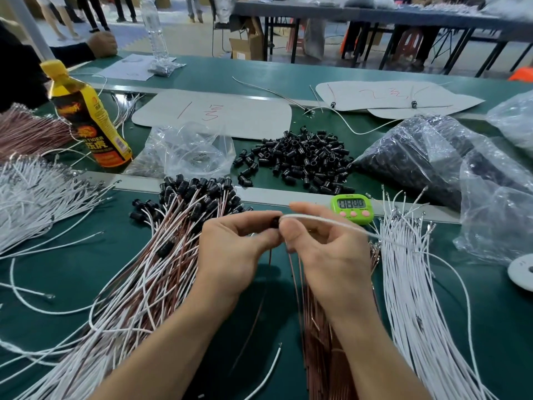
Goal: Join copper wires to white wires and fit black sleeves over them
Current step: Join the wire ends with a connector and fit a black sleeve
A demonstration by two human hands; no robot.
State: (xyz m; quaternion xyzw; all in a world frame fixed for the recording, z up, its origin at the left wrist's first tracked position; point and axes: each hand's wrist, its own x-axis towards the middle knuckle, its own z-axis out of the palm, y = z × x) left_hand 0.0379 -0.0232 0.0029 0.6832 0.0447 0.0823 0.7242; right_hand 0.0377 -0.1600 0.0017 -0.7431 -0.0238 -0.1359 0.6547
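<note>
Nearest me, the left hand (230, 249) pinches a black sleeve (275, 222) steady above the table (57, 264) while the right hand (326, 255) pinches a white wire (331, 222) at its mouth, likely to thread it through, spare copper wires (320, 356) lying ready just beneath.

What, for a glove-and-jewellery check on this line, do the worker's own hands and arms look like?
Everything in view is bare. The left hand and right hand wear no gloves, rings or tape. The left forearm and right forearm show no sleeves, watch or bracelet down to the frame edge.
</note>
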